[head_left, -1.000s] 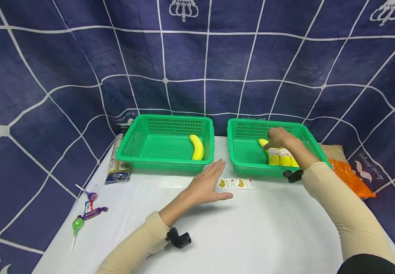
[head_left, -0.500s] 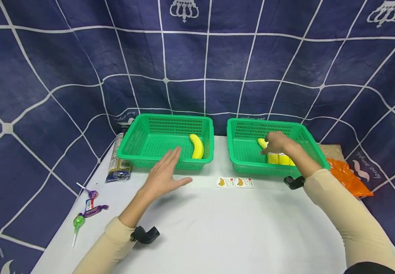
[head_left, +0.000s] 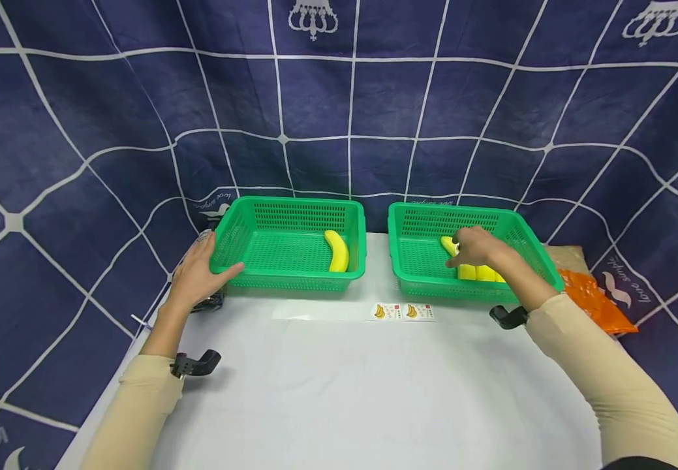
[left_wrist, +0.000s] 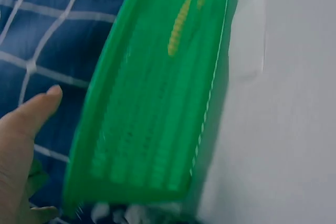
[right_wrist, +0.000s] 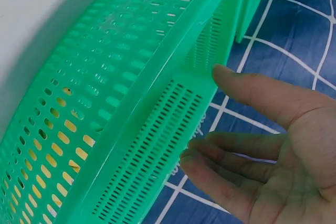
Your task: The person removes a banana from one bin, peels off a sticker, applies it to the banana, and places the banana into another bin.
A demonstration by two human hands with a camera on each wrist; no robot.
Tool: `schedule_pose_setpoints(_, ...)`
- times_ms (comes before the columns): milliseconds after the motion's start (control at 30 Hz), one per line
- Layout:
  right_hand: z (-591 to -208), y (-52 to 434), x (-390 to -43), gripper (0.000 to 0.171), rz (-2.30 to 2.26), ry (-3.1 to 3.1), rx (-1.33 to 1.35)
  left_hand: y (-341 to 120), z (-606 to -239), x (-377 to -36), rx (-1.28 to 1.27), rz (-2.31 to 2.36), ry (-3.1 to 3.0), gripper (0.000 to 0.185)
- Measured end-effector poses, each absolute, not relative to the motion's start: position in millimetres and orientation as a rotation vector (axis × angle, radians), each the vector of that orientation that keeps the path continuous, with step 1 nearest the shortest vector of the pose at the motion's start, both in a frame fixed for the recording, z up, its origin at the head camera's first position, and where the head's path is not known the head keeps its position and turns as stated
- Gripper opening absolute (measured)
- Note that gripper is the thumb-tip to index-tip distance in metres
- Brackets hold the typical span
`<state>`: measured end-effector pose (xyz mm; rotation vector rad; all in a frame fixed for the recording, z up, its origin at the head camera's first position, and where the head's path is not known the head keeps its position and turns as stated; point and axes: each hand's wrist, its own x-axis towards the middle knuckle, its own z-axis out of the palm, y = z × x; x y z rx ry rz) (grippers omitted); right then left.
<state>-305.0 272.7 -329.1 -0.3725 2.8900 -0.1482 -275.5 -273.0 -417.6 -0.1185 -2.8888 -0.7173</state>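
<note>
My left hand (head_left: 194,274) is beside the left end of the left green basket (head_left: 292,282), fingers extended and thumb spread. In the left wrist view, thumb and fingers lie left of the basket with nothing held visible. One yellow banana (head_left: 337,251) lies in that basket. My right hand (head_left: 479,248) is over the right green basket (head_left: 427,287), above several bananas (head_left: 466,271), which it partly hides. Its fingers (right_wrist: 231,150) are loosely bent and the palm holds nothing. A strip with two banana-picture stickers (head_left: 403,312) lies in front of the baskets.
A packaged bag (head_left: 212,301) stands left of the left basket, mostly hidden by my left hand. A lollipop's white stick (head_left: 139,321) shows beside my left forearm. An orange bag (head_left: 597,303) lies right of the right basket. A blue checked cloth (head_left: 339,98) hangs behind.
My left hand has moved left, from in front of the gap between the baskets to the left basket's left end, covering the packaged bag and candies. The right hand stays over its basket.
</note>
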Motion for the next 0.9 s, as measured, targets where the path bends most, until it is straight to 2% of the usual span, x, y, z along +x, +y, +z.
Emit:
schedule_pose_setpoints(367, -322.3, 261.2, -302.8, 0.061, -0.185, 2.897, -0.387, -291.2, -447.0, -299.4, -0.052, -1.095, -2.908, 0.109)
schedule_pose_setpoints(900, -312.5, 221.5, -300.9, 0.067, -0.175, 2.895, -0.513, -289.5, -445.3, -304.9, -0.038, -1.24, -2.867, 0.112)
